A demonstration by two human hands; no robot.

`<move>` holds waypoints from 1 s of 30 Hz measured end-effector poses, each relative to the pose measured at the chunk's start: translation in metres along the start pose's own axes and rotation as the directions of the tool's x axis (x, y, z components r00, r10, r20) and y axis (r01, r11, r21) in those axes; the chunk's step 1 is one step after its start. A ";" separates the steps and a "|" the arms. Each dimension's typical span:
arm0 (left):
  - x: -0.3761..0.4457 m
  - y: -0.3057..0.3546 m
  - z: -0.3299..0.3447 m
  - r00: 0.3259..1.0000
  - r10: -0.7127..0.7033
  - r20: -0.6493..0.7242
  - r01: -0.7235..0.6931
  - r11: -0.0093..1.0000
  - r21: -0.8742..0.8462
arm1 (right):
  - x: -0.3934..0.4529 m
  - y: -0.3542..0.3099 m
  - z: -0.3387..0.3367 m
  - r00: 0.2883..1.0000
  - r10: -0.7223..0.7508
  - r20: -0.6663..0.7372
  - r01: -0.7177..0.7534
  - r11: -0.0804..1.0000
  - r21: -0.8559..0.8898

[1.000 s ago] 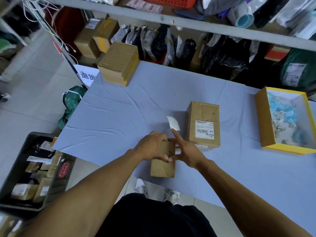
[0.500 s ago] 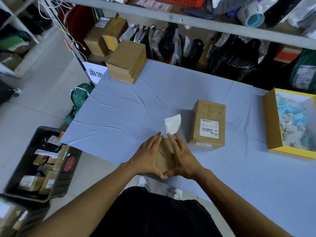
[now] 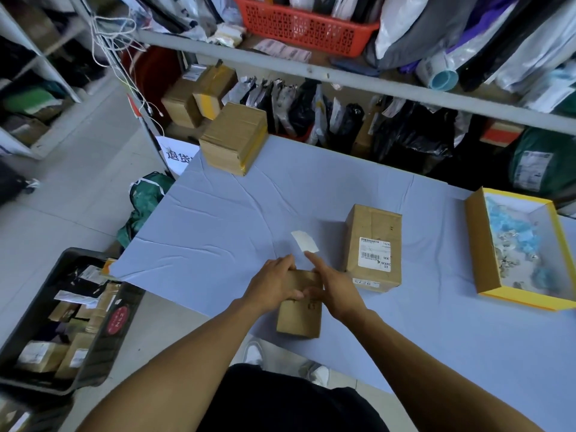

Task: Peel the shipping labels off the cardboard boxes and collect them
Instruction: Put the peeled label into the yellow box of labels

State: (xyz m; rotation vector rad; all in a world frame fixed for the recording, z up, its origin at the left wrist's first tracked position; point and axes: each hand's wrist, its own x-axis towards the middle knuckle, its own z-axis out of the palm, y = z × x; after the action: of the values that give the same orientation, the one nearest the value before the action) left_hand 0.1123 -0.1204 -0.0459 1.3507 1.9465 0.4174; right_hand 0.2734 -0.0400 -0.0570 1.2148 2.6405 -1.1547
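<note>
On the blue-covered table (image 3: pixel 218 232), three cardboard boxes are counted, taken largest first: a taped box (image 3: pixel 233 139) at eleven o'clock, a labelled box (image 3: pixel 373 244) at two o'clock of the hands with its shipping label (image 3: pixel 375 252) unpeeled, and a small box (image 3: pixel 300 304) at the near edge. One open yellow tray (image 3: pixel 477 244) is seen at three o'clock, one dark crate (image 3: pixel 40 300) of parcels on the floor at eight o'clock.

The small box is clasped from both sides — the left hand (image 3: pixel 274 283) wrapped over its top, the right hand (image 3: pixel 335 289) pressed against its flank. One peeled label (image 3: pixel 304 241) is stuck to the raised right forefinger (no other is visible on that box). The step is judged a check of the small box. Next, the peeled label is to be carried to the tray — apparently the collecting place — and the labelled box taken up.
</note>
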 end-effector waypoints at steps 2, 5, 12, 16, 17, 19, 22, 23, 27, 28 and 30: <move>0.001 0.001 0.001 1.000 -0.025 -0.017 0.024 0.998 -0.061 | 0.002 -0.004 -0.005 0.999 0.005 0.038 -0.002 0.997 -0.078; 0.002 0.000 -0.002 0.996 -0.061 -0.068 0.051 0.989 -0.142 | 0.002 -0.010 -0.009 0.997 0.047 0.066 -0.038 0.991 -0.125; 0.005 0.000 -0.017 0.988 -0.107 -0.112 0.093 0.988 -0.124 | 0.004 -0.026 -0.020 0.995 0.100 0.001 -0.100 0.990 -0.098; 0.017 0.020 -0.056 0.981 -0.068 -0.179 0.054 0.995 -0.083 | 0.023 -0.050 -0.056 0.991 0.090 -0.096 -0.100 0.989 -0.112; 0.021 0.028 -0.067 0.978 -0.032 -0.207 0.021 0.998 -0.056 | 0.028 -0.056 -0.066 0.990 0.087 -0.114 -0.100 0.988 -0.117; 0.028 0.043 -0.088 0.980 0.043 -0.196 -0.051 0.998 -0.035 | 0.038 -0.067 -0.088 0.986 0.103 -0.133 -0.115 0.990 -0.081; 0.037 0.063 -0.109 0.986 0.131 -0.102 -0.133 0.991 -0.015 | 0.046 -0.082 -0.114 0.989 0.131 -0.072 -0.132 0.991 -0.015; 0.040 0.070 -0.114 0.984 0.156 -0.088 -0.156 0.988 0.005 | 0.046 -0.085 -0.121 0.987 0.147 -0.070 -0.146 0.989 0.024; 0.052 0.087 -0.120 0.984 0.164 -0.069 -0.169 0.984 -0.058 | 0.046 -0.082 -0.137 0.972 0.206 -0.111 -0.163 0.937 0.309; 0.056 0.089 -0.120 0.987 0.153 -0.055 -0.158 0.982 -0.100 | 0.045 -0.082 -0.141 0.969 0.220 -0.114 -0.166 0.917 0.362; 0.061 0.093 -0.122 0.991 0.135 -0.014 -0.136 0.977 -0.166 | 0.045 -0.083 -0.148 0.953 0.279 -0.117 -0.192 0.857 0.477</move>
State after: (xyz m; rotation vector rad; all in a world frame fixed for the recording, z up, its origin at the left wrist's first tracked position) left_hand 0.0764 -0.0120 0.0728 1.3783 1.7839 0.6332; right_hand 0.2278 0.0469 0.0890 1.7405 2.2960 -1.7610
